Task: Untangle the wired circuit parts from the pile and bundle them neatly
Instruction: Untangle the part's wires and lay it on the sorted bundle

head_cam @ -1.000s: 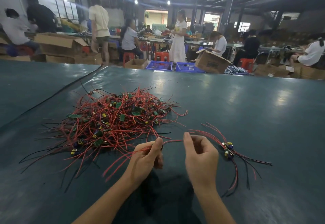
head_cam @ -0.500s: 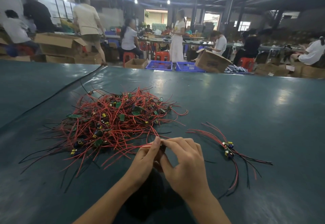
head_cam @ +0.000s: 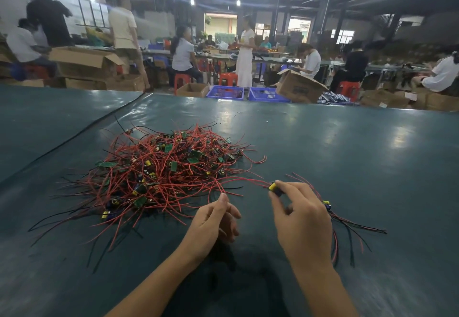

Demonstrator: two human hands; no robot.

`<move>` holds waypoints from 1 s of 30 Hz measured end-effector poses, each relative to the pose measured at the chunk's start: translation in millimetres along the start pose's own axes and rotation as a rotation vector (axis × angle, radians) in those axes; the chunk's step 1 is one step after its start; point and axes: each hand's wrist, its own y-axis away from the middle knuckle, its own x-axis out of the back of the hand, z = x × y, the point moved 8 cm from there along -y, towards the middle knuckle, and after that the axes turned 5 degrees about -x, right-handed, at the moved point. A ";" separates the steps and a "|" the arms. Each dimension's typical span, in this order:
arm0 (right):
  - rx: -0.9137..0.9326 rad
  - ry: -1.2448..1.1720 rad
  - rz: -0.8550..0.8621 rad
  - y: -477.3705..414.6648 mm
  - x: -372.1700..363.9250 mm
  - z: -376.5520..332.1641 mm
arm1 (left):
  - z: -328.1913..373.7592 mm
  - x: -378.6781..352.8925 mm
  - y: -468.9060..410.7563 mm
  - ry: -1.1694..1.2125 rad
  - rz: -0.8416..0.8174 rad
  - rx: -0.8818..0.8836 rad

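my right hand (head_cam: 303, 222) pinches the circuit part (head_cam: 274, 188) by its stiff body; my left hand (head_cam: 213, 219) pinches a limp, likely light red wire (head_cam: 216, 185) running from the pile (head_cam: 169, 175) at ten o'clock.

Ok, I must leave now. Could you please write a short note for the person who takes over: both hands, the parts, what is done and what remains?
The left grip pinches a red wire near its end, at the pile's near edge.
The right grip pinches the circuit part at that wire's other end.
The pile lies tangled on the table, left of both hands.
Done: a small group of freed parts lies at the right, partly hidden by the right grip; no tie is visible.
Left: pull this part free, add it to the group, work through the large pile, then bundle.
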 end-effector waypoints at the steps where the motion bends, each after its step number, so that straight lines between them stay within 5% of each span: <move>1: -0.030 0.031 0.023 -1.3 2.8 4.1 | -0.5 0.6 -0.1 0.008 0.005 0.003; 6: -0.129 0.155 0.110 -11.9 11.7 23.9 | -1.1 1.3 -0.1 0.031 0.033 0.009; 10: -0.331 0.289 -0.053 -17.6 -2.9 62.6 | 2.0 6.3 0.7 -0.028 0.081 -0.039; 14: -0.420 0.524 -0.212 -12.1 -11.9 83.5 | 26.5 28.5 3.1 -0.427 0.207 -0.346; 19: -0.296 0.274 -0.174 -4.4 -24.4 54.3 | 57.8 47.4 7.5 -1.037 0.380 -0.676; 23: -0.206 0.167 -0.291 8.1 -43.3 35.0 | 50.2 72.3 -1.1 -1.292 0.446 -0.480; 27: -0.190 0.155 -0.366 15.5 -50.3 32.9 | 28.4 102.2 -5.6 -1.335 0.419 -0.120; 30: -0.194 0.146 -0.382 17.0 -50.3 33.5 | 29.7 116.0 -4.8 -1.334 0.465 -0.015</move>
